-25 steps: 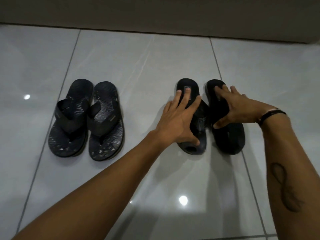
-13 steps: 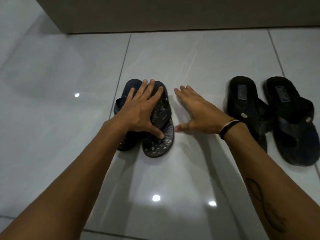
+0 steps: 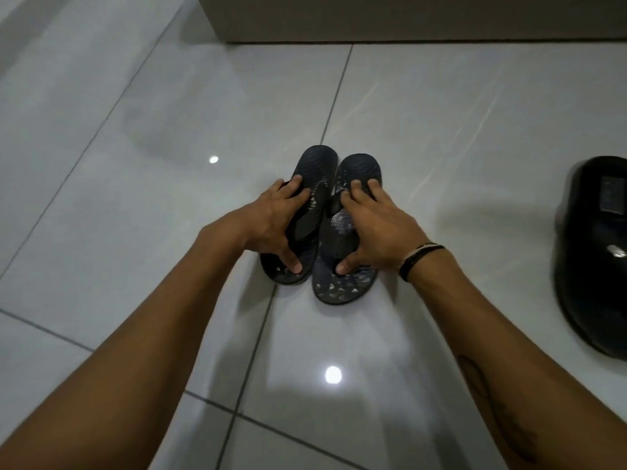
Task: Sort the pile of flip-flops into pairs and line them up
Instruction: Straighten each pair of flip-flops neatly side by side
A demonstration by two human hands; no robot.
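Note:
Two dark patterned flip-flops lie side by side on the white tiled floor in the middle of the view. My left hand grips the left patterned flip-flop, fingers over its strap and thumb on the sole near my body. My right hand grips the right patterned flip-flop the same way. The two soles touch or nearly touch. One plain black flip-flop shows at the right edge, cut off by the frame; its partner is out of view.
A dark wall base or cabinet runs across the top. Glossy white floor tiles with grey grout lines and lamp reflections surround the flip-flops.
Both hands left the black pair and came left to the patterned pair. My right hand, flat on the floor half a second ago, now holds the right patterned flip-flop. The view swung left.

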